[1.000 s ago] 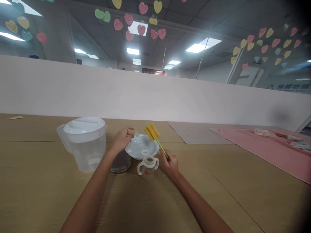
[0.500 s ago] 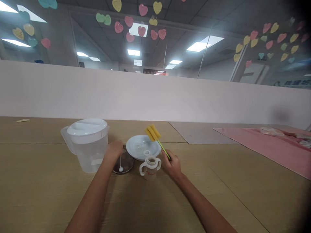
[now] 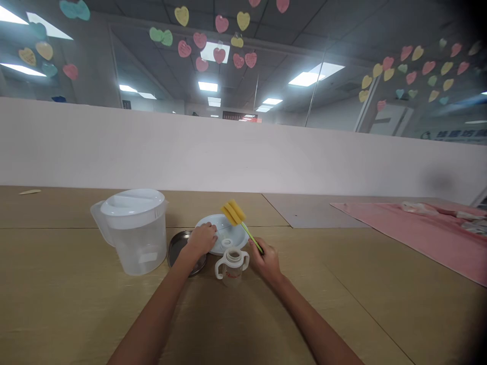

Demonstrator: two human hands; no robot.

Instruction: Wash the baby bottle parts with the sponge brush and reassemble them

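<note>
My right hand (image 3: 267, 259) grips the green handle of a sponge brush (image 3: 233, 212), its yellow head raised over the white bowl (image 3: 242, 241). Over the bowl's left rim is my left hand (image 3: 203, 237), fingers curled downward; whatever they hold is hidden. A small white ring-shaped part (image 3: 227, 243) lies at the bowl's near side. In front of the bowl, between my hands, stands a clear baby bottle (image 3: 232, 271) with two white handles and an uncapped top. A round metal dish (image 3: 175, 248) sits partly under my left wrist.
A lidded clear plastic pitcher (image 3: 137, 238) stands left of the dish. Far right, a pink cloth (image 3: 384, 223) carries plastic-wrapped items. A low white wall (image 3: 228, 152) closes off the table's back, and a thin flat piece (image 3: 30, 192) lies at far left.
My left hand has moved right from the metal dish to the bowl. The thin tube with a white ball end no longer shows on the dish. My right hand keeps hold of the brush.
</note>
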